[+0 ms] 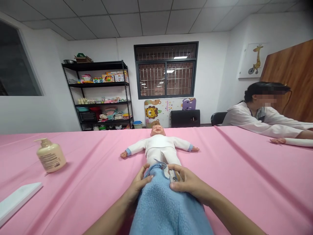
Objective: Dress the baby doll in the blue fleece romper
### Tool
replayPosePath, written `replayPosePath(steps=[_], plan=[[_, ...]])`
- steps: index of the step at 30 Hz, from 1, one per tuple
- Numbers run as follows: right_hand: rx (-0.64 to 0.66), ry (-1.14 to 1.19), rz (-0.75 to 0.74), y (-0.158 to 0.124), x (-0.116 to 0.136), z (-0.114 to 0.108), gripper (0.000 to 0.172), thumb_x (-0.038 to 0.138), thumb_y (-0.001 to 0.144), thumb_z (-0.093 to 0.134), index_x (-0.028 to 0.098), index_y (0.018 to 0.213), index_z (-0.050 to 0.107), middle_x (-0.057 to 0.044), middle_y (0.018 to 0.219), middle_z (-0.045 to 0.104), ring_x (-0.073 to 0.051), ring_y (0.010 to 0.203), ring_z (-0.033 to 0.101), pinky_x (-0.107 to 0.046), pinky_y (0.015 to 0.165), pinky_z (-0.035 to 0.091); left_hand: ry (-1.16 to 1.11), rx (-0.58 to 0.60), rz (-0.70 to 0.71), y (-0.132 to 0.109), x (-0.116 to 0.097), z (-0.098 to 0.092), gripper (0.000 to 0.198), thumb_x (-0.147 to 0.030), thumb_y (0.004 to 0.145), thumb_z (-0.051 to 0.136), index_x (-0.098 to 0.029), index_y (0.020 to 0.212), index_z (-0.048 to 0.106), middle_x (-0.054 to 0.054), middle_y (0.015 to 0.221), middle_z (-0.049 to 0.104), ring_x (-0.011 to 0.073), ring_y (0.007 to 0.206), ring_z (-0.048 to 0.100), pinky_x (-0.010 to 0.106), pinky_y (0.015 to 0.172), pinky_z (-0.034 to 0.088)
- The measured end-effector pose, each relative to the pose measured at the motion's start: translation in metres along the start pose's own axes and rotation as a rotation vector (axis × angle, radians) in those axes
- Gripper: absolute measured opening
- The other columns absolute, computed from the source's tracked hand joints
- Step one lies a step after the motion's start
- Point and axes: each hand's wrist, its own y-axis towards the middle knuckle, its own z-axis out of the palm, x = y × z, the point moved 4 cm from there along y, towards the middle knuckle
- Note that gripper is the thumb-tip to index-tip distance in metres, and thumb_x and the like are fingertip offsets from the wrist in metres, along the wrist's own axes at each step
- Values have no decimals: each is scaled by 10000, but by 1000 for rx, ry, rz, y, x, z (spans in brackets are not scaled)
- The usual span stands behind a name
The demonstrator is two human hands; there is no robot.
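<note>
A light blue fleece garment hangs toward me, its collar end up. My left hand is closed on the left side of the collar, thumb on top. At the right side of the collar, my right hand pinches the edge beside a pale trim with dark marks. Just beyond both hands a baby doll lies on its back, arms spread, in a white outfit with blue cuffs. The garment and my hands hide the doll's lower legs.
A beige pump bottle and a white flat box-like object stand on the pink tablecloth at left. At right a person sits near another doll's arm. Loaded black shelves stand behind.
</note>
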Motion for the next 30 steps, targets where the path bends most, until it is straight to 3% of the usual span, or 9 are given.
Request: replayPosePath(steps=[5, 10, 14, 16, 20, 22, 24, 27, 30], plan=[[-163, -33, 14, 2, 0, -5, 475, 475, 604, 837, 131, 836, 605, 21, 718, 532, -90, 639, 438, -202, 588, 307, 43, 54, -10, -3, -1, 5, 664, -385, 673, 818, -228, 1148, 380, 27, 1057, 634, 179, 957, 629, 284, 846, 471], [-174, 228, -11, 5, -8, 2, 433, 402, 701, 803, 165, 999, 596, -11, 895, 618, -152, 844, 579, -261, 781, 430, 239, 53, 32, -4, -1, 6, 668, -504, 681, 795, -226, 1095, 350, 4, 921, 649, 143, 810, 619, 254, 742, 466], [-168, 419, -1, 9, -18, 4, 485, 336, 729, 794, 168, 1112, 550, -42, 972, 653, -175, 898, 626, -311, 865, 465, 457, -40, 100, 0, -7, 3, 608, -573, 678, 765, -201, 988, 397, -51, 688, 602, 88, 589, 528, 194, 573, 387], [-201, 465, -19, 11, -21, 0, 509, 333, 733, 792, 165, 1140, 537, -51, 980, 663, -185, 916, 638, -326, 894, 472, 422, -28, 105, -2, -9, 4, 611, -589, 675, 757, -196, 1006, 427, -22, 747, 630, 107, 637, 563, 207, 600, 414], [-321, 553, -43, 12, -20, -5, 507, 326, 736, 784, 192, 1158, 538, -36, 976, 674, -169, 864, 653, -306, 848, 515, 221, 370, -44, -19, -7, 26, 781, -611, 550, 820, -158, 1122, 541, 108, 1094, 644, 277, 1029, 611, 349, 894, 470], [-378, 599, -16, 11, -19, -3, 463, 290, 708, 799, 207, 1094, 558, -2, 889, 678, -135, 741, 646, -270, 769, 537, 220, 574, -139, -33, -4, 41, 808, -587, 518, 847, -146, 1144, 588, 129, 1114, 648, 331, 1093, 590, 413, 962, 443], [-392, 622, 14, 11, -17, 1, 450, 271, 674, 816, 206, 1044, 568, 22, 790, 663, -116, 638, 619, -252, 701, 542, 264, 660, -193, -41, 0, 50, 764, -570, 551, 843, -153, 1150, 616, 130, 1115, 658, 337, 1114, 585, 448, 1006, 418], [-375, 593, 12, 10, -16, 3, 520, 323, 666, 824, 190, 1096, 562, -5, 837, 670, -144, 712, 638, -278, 734, 545, 263, 489, -149, -32, 7, 46, 637, -541, 654, 794, -154, 1135, 639, 125, 1127, 668, 318, 1114, 594, 458, 1036, 408], [-360, 489, -21, 10, -15, -1, 569, 404, 720, 788, 185, 1182, 536, -60, 1084, 651, -198, 980, 628, -319, 901, 501, 176, 41, 5, -10, 6, 17, 579, -498, 683, 773, -150, 1124, 633, 114, 1141, 673, 310, 1143, 579, 441, 1057, 400]])
